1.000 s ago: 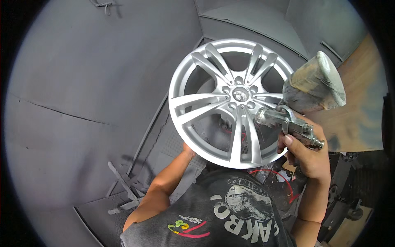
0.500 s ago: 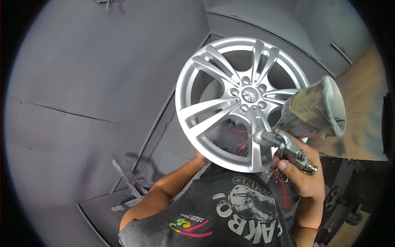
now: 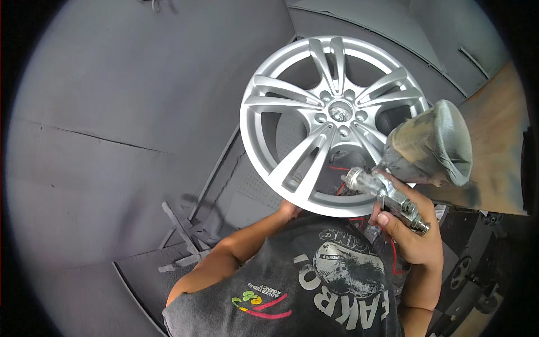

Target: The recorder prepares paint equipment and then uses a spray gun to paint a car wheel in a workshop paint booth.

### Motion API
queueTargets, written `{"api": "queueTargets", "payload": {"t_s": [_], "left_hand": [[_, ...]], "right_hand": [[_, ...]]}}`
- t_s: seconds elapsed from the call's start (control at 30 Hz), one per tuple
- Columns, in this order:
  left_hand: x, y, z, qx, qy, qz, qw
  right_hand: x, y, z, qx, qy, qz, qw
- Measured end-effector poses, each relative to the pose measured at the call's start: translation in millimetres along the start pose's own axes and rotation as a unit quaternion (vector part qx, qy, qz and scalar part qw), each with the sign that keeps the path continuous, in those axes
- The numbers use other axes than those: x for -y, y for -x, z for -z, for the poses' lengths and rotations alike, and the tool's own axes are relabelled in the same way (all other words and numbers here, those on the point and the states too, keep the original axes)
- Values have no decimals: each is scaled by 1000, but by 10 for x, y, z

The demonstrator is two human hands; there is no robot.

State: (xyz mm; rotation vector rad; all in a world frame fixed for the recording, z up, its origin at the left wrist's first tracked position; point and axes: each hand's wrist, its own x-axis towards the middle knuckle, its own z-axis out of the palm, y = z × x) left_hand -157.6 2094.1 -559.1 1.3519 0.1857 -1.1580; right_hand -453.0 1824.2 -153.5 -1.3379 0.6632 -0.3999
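A silver car wheel rim [image 3: 292, 197] with paired spokes and a round centre cap fills the middle, its face toward me. My right hand [image 3: 412, 224] is closed round a metal spray gun [image 3: 396, 199], whose nozzle points left across the rim's lower right part. On the gun sits a paint-crusted cup [image 3: 421, 146], tilted up to the right. At the rim's lower left edge is my left hand [image 3: 289, 209]. Its fingers are hidden behind the rim, so their grip does not show. No spray can be made out.
Grey, paint-dusted walls [image 3: 112, 101] stand to the left and behind. A paint-stained brown board [image 3: 497, 140] stands at the right. A red hose [image 3: 394, 253] hangs below my right hand. Grey stand legs [image 3: 182, 230] are at lower left, with dark wheeled equipment [image 3: 461, 272] at lower right.
The rim's spokes have turned to a new angle, and the rim sits slightly higher in view. My left hand has shifted right and up a little. My right hand keeps its hold on the spray gun.
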Motion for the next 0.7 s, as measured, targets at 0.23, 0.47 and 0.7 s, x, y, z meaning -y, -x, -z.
{"api": "queueTargets", "payload": {"t_s": [0.23,0.47,0.7], "left_hand": [[-98,-197,-209,-23,-72,20,997],[-126,-236,-304,-49,-84,11,995],[661,724,-90,-125,-59,-37,990]], "right_hand": [[-5,19,-102,-27,28,12,999],[220,48,-42,-93,-20,-13,995],[176,-571,542,39,55,79,995]]}}
